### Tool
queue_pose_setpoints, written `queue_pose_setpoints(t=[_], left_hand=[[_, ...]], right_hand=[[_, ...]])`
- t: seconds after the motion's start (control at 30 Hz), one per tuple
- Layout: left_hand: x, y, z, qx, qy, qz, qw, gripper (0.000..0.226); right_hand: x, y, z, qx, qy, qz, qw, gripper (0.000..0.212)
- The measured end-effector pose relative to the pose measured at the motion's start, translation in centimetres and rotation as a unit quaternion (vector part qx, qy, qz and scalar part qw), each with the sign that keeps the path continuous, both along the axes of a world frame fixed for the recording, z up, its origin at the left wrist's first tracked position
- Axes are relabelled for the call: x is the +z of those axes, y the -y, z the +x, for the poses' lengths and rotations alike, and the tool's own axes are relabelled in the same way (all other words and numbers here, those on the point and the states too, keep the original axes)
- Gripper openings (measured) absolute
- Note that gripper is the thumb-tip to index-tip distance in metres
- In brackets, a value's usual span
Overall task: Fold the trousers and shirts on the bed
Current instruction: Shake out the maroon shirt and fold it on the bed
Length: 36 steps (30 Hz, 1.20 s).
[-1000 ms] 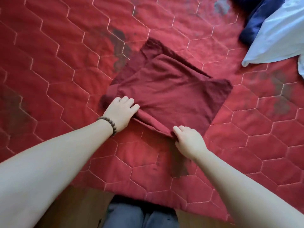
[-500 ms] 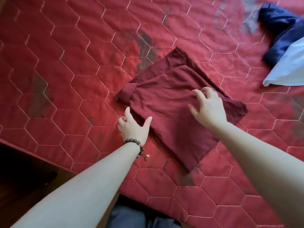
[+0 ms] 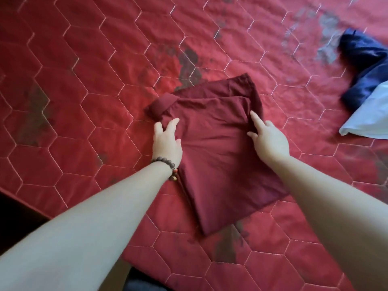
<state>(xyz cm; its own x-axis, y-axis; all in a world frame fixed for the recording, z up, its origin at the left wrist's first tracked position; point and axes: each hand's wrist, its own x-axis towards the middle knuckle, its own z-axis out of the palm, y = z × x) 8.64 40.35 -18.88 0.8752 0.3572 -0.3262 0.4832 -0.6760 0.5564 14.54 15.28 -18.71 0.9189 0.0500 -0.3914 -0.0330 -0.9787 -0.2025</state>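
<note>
Maroon shirt [image 3: 212,156], folded on the bed [image 3: 84,101], lies between both hands, left hand [image 3: 167,140] and right hand [image 3: 269,139] resting flat-fingered on its edges.

- A red quilted bedspread [image 3: 88,85] with pale hexagon stitching and dark blotches covered the bed.
- Dark floor [image 3: 14,223] showed past its near left edge.

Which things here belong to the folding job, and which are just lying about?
Part of the job:
maroon garment
left hand
right hand
navy garment, waiting
pale blue garment, waiting

Lying about:
red quilted bedcover
bead bracelet on the left wrist
</note>
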Motion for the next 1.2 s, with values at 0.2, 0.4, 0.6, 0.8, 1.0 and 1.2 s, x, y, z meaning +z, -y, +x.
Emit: queue_pose_setpoints(t=[0.2,0.4,0.6,0.8,1.0,1.2], left_hand=[[-0.4,-1.2,4.6,-0.161,0.022,0.05,0.985,0.06],[0.1,-0.6,3.4,-0.203,0.047,0.192,0.959,0.078],[-0.7,1.3,4.1,-0.296,0.093,0.27,0.911,0.079],[-3.4,1.1,7.5,-0.321,0.061,0.291,0.899,0.065],[-5.0,0.6,7.5,-0.311,0.075,0.296,0.9,0.071],[-4.3,0.9,7.7,-0.31,0.035,0.298,0.902,0.072]], right_hand=[[-0.2,-1.0,-6.6,-0.108,-0.012,0.009,0.994,0.059],[0.4,-1.0,-9.1,-0.155,0.042,-0.024,0.987,0.063],[0.1,-5.1,-6.3,0.029,0.189,0.058,0.98,0.059],[-3.0,-10.5,-1.0,0.148,0.13,0.053,0.979,0.057],[-5.1,-7.4,-0.4,0.142,0.143,-0.009,0.979,0.06],[-4.3,-0.2,-2.8,0.045,0.107,-0.053,0.992,0.063]])
